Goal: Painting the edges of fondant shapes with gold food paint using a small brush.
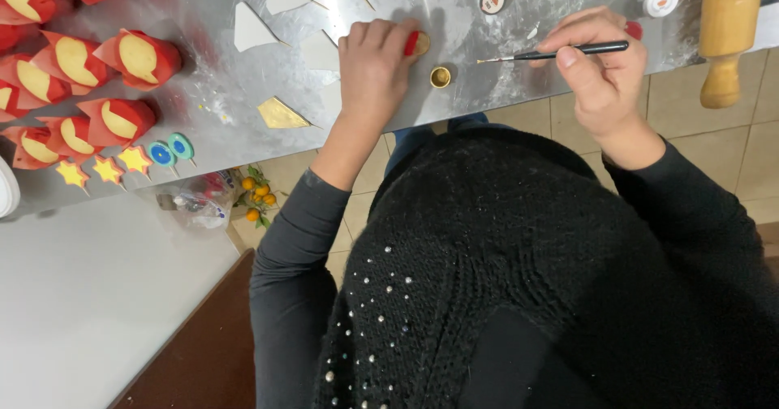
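My left hand (373, 68) rests on the metal worktop (503, 84) and pinches a small red and gold piece (417, 44) between its fingertips. My right hand (599, 64) grips a thin black-handled paintbrush (568, 51); its fine tip points left toward that piece and stops short of it. A small round gold pot (440, 76) stands on the worktop just below the piece, between my hands. A gold-painted triangle (281, 114) lies near the worktop's front edge, left of my left hand.
Several red paper cones with yellow ovals (134, 58) crowd the left side, with yellow star picks (107, 169) and blue round picks (170, 151) below them. White triangles (251, 29) lie ahead. A wooden rolling pin (725, 27) and a small white-lidded jar (661, 2) sit far right.
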